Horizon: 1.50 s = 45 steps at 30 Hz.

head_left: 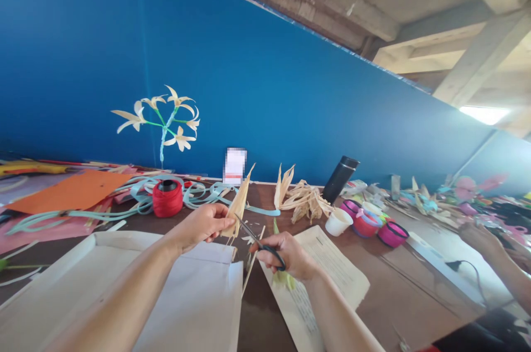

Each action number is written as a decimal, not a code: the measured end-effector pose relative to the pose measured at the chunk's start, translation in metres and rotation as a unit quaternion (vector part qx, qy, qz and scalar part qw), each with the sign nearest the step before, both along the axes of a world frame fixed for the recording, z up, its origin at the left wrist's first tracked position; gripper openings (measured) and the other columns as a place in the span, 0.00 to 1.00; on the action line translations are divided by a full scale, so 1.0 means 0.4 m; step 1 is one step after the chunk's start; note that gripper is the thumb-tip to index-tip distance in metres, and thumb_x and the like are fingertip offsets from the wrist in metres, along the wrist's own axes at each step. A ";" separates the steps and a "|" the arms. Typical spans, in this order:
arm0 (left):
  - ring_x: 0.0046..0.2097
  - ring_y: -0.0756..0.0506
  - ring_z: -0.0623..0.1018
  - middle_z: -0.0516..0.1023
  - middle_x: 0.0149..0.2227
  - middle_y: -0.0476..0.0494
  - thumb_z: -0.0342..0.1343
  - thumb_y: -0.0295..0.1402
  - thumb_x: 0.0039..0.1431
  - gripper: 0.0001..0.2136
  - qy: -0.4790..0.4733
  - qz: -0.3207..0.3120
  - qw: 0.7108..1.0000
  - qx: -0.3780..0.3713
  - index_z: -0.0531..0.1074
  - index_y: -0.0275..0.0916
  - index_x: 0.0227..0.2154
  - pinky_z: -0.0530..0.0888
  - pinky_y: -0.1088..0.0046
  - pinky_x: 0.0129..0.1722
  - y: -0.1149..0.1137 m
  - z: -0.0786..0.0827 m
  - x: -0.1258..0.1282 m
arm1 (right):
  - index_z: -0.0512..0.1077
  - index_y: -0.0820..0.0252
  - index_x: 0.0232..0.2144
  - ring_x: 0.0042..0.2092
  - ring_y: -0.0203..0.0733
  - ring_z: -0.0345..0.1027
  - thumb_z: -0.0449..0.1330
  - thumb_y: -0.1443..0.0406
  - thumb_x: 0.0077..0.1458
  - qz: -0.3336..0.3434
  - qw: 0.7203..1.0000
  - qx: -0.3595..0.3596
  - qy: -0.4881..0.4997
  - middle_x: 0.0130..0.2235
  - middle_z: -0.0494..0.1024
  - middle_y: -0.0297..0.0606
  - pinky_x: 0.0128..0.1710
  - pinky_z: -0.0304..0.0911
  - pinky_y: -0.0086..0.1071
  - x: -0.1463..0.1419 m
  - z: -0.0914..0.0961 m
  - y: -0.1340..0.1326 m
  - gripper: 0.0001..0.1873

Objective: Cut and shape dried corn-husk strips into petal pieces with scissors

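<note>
My left hand (207, 223) pinches a dried corn husk (240, 202) near its lower end, and the husk's pointed tip stands upward. In my right hand (286, 255) is a pair of scissors (271, 254) with dark handles. Their blades reach up and left to the husk, touching or nearly touching its right side; whether they are closed on it I cannot tell. Below my right hand lies a piece of pale green leaf (286, 280) on the papers. More dried husks (309, 200) lie beyond my hands, one piece standing upright.
A white cardboard box lid (191, 308) lies under my left arm, printed papers (332, 263) under my right. Behind are a red twine spool (167, 200), a husk flower stem (163, 130), a black bottle (341, 179) and a white cup (339, 222). Another person's hand (481, 244) is at right.
</note>
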<state>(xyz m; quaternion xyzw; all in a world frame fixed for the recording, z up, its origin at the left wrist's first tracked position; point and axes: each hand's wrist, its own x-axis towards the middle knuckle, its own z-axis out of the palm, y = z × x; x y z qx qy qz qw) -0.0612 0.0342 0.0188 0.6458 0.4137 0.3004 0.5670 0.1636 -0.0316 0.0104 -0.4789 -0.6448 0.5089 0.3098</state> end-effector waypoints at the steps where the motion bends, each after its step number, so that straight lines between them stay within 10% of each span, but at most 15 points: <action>1: 0.19 0.55 0.59 0.61 0.20 0.55 0.56 0.45 0.44 0.15 -0.001 0.001 1.000 -0.001 0.67 0.37 0.26 0.55 0.81 0.15 0.000 0.001 0.000 | 0.76 0.67 0.33 0.18 0.26 0.52 0.60 0.59 0.46 0.000 1.000 -0.001 0.000 0.18 0.63 0.29 0.17 0.52 0.23 0.000 -0.002 0.001 0.16; 45: 0.18 0.57 0.58 0.61 0.20 0.55 0.57 0.39 0.44 0.13 -0.044 -0.008 0.998 -0.053 0.68 0.34 0.28 0.53 0.83 0.14 -0.021 -0.012 0.046 | 0.75 0.63 0.38 0.20 0.28 0.55 0.60 0.59 0.47 0.010 0.999 0.006 0.031 0.19 0.65 0.29 0.20 0.51 0.24 0.002 -0.021 0.008 0.16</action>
